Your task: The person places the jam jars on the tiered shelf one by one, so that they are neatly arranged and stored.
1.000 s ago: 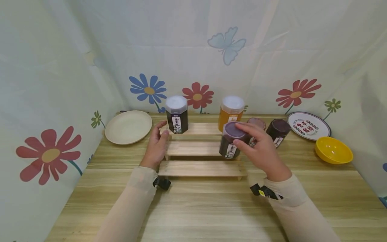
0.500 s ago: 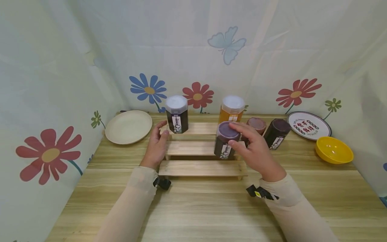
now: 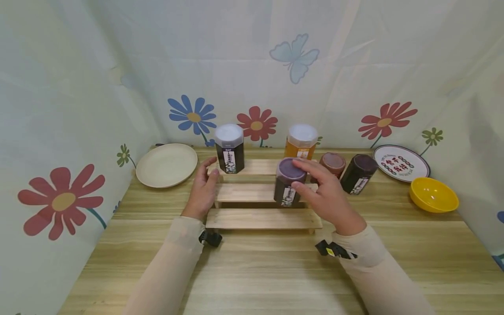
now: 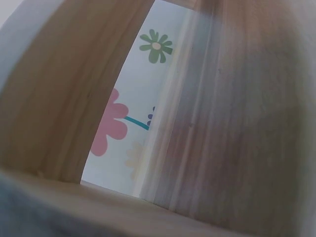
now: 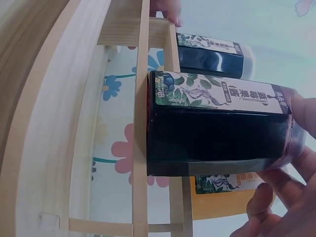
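Note:
My right hand holds a dark jam jar with a purple lid, thumb and fingers around the lid. The jar is upright, its base right at the middle step of a three-step wooden rack; the right wrist view shows this same jar side-on with its label. My left hand grips the left end of the rack's top step. Just beside it a dark jar with a white lid stands on that step. An amber jar with a white lid stands on the top step's right side, partly behind the held jar.
Right of the rack stand a jar with a reddish lid, partly hidden by my right hand, and another dark jar. Further right are a patterned plate and a yellow bowl. A cream plate lies at the left.
My right hand has moved left with the purple-lidded jar, along the rack's middle step. The left hand and the other jars have stayed in place.

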{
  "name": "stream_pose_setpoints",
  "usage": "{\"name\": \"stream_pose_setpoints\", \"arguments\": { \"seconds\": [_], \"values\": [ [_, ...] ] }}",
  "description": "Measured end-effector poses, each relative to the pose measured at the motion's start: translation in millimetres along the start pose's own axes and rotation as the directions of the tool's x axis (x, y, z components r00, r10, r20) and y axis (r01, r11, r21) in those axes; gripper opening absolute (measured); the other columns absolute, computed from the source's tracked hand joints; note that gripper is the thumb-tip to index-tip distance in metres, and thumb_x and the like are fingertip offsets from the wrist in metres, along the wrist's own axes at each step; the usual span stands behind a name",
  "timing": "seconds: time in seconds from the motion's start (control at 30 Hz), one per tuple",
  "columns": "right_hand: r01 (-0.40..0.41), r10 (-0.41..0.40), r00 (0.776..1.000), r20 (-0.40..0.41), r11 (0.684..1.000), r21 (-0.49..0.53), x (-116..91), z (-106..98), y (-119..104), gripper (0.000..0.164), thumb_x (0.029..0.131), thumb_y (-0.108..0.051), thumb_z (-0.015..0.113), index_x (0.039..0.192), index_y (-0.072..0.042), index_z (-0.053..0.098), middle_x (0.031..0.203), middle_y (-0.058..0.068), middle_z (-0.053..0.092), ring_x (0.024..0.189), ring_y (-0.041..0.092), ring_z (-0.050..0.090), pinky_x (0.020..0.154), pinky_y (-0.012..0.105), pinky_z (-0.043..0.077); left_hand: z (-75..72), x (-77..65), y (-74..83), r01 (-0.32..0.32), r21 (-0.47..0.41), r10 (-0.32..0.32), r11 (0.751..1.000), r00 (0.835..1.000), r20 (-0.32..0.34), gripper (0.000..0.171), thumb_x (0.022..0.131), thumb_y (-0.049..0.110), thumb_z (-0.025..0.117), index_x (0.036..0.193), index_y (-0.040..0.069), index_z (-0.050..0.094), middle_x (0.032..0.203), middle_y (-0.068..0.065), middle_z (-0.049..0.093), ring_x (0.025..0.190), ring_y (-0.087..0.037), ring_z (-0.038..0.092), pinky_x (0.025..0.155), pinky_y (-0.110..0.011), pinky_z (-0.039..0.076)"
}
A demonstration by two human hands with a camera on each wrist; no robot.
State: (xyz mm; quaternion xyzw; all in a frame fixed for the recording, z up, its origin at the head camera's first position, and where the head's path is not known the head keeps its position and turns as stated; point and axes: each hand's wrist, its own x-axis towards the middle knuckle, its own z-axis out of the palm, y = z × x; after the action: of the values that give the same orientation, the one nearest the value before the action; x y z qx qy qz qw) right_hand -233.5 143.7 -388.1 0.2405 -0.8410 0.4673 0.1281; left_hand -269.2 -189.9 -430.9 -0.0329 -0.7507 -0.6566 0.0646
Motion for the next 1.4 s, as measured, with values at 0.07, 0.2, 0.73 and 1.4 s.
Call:
{"name": "stream_pose_setpoints", "arguments": {
  "seconds": [0.07,0.2,0.73,1.4],
  "values": [
    [-0.011,0.011,1.0,0.005,1.0,-0.011,0,0,-1,0.056,0.098,-0.014,0.077,0.151,-0.018,0.059,0.157,0.008,0.054,0.137,0.025,0.053,0.098,0.021,0.047,0.0,-0.1,0.9,0.001,-0.005,-0.001,1.0,1.0,0.002,0.048,0.115,0.016,0.041,0.161,0.004,0.035,0.17,-0.015,0.028,0.147,-0.032,0.038,0.124,-0.049,0.029],
    [-0.026,0.026,1.0,0.009,0.999,-0.023,1,1,-2,0.056,0.098,-0.017,0.077,0.151,-0.018,0.059,0.158,0.007,0.053,0.14,0.025,0.052,0.098,0.033,0.05,-0.3,-0.1,1.9,0.002,-0.007,-0.002,1.0,1.0,0.002,0.048,0.114,0.016,0.042,0.16,0.003,0.035,0.169,-0.016,0.029,0.146,-0.032,0.039,0.123,-0.049,0.03],
    [-0.062,0.059,0.997,0.058,0.997,0.052,5,4,-4,0.056,0.1,-0.017,0.074,0.153,-0.02,0.057,0.161,0.002,0.051,0.138,0.024,0.05,0.096,0.045,0.048,-0.2,1.6,-0.3,-0.01,-0.034,0.009,0.999,1.0,-0.004,0.048,0.114,0.015,0.042,0.16,0.002,0.036,0.169,-0.015,0.03,0.145,-0.029,0.037,0.121,-0.047,0.03],
    [-0.029,0.025,0.999,0.043,0.995,0.096,12,23,-8,0.055,0.1,-0.014,0.074,0.152,-0.018,0.058,0.159,0.007,0.053,0.134,0.028,0.052,0.096,0.051,0.047,-3.8,17.1,-37.7,-0.067,-0.001,0.067,0.998,0.998,-0.013,0.049,0.114,0.025,0.045,0.16,0.009,0.038,0.167,-0.008,0.034,0.147,-0.027,0.039,0.123,-0.051,0.029]
  ]
}}
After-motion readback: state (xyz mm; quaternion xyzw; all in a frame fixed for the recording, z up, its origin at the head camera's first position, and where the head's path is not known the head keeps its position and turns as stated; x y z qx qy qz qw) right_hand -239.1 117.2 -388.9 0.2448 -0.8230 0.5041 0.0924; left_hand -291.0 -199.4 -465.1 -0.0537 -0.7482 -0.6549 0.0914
